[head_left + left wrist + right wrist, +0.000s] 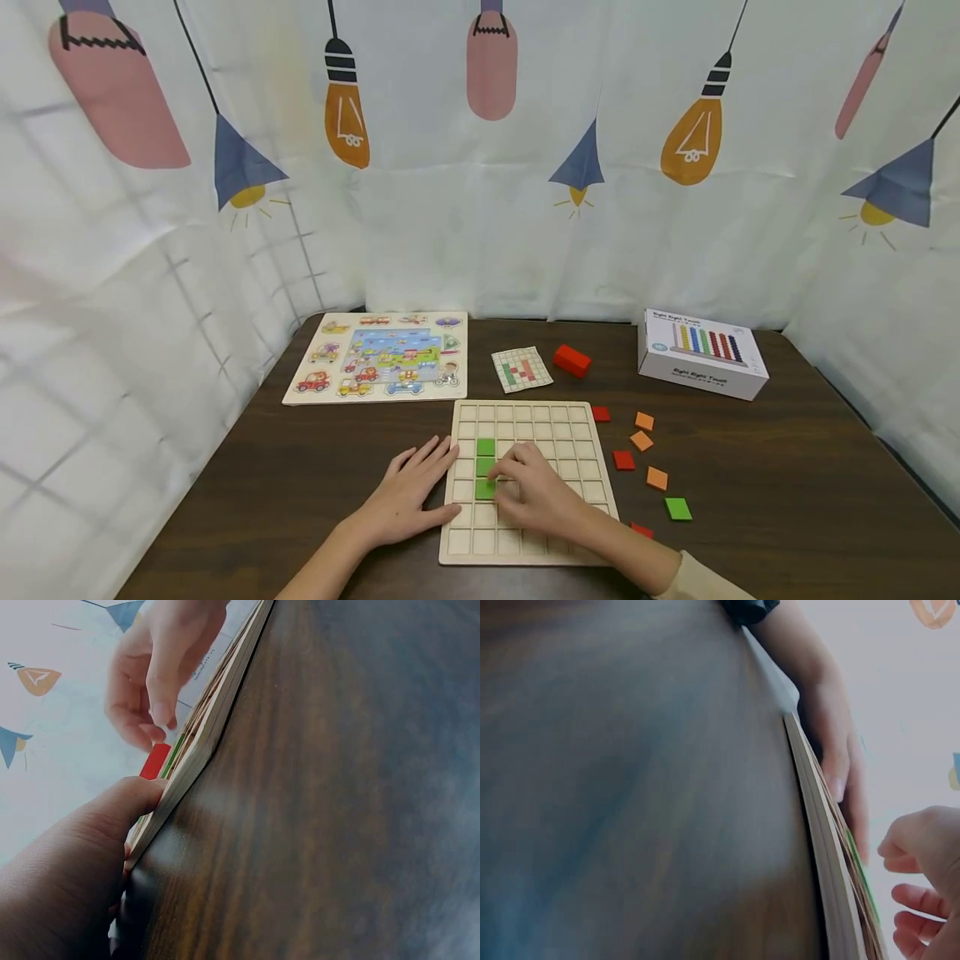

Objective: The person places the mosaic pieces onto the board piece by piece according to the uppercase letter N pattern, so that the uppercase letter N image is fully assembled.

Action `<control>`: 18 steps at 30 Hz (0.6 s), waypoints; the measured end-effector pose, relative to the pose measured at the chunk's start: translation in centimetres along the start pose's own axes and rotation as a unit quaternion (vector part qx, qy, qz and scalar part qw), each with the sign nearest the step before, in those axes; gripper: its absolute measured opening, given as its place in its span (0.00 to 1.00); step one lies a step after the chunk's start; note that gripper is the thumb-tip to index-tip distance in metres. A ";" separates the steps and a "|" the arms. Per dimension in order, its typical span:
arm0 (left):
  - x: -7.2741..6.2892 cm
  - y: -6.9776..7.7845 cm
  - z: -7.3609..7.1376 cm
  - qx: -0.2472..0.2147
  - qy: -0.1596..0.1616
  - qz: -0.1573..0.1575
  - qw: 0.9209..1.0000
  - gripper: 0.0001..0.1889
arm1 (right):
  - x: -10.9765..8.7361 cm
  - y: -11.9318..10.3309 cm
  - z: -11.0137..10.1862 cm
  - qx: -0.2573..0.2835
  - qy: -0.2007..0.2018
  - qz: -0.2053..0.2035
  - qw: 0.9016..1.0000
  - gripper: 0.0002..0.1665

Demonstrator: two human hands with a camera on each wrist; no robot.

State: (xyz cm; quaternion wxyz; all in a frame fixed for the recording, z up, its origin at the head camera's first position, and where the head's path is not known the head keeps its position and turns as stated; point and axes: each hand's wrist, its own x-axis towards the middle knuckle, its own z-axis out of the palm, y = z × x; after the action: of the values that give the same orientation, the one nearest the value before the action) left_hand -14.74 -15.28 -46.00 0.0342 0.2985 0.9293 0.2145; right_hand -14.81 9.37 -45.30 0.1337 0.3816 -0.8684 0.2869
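Observation:
A pale wooden grid board [483, 542] lies on the dark table, with three green tiles [486, 467] in a column in its cells. My left hand [408, 496] rests at the board's left edge, fingers spread. In the left wrist view, its thumb [135, 799] lies over the edge. Above the board, my right hand [536, 492] has loosely bent fingers, the fingertips right by the lowest green tile [485, 489]. The right wrist view shows a gap between thumb and fingers [922, 900], with nothing in it.
Right of the board lie orange tiles [657, 478], red tiles [624, 460] and a green tile [678, 509]. Behind it are a small patterned grid card [522, 370] and a red block [572, 361]. A picture puzzle [307, 367] and a white box [697, 375] lie farther back.

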 end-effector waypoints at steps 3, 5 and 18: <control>0.1 0.0 0.1 -0.002 0.001 0.002 1.000 0.40 | -0.5 0.2 -0.9 -0.007 0.016 0.007 1.000 0.09; 0.1 0.0 0.1 -0.002 -0.001 -0.001 1.000 0.40 | -0.8 0.2 -1.4 -0.006 0.017 0.020 1.000 0.09; 0.2 -0.3 0.5 -0.009 0.005 0.008 1.000 0.41 | -4.2 1.8 -4.8 -0.024 0.033 0.091 0.995 0.11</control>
State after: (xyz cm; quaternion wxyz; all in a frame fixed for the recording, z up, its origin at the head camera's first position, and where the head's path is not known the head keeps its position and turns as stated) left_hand -14.99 -15.20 -46.53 0.0308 0.3043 0.9253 0.2242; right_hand -13.27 15.71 -44.06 0.1446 0.2883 -0.9012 0.2894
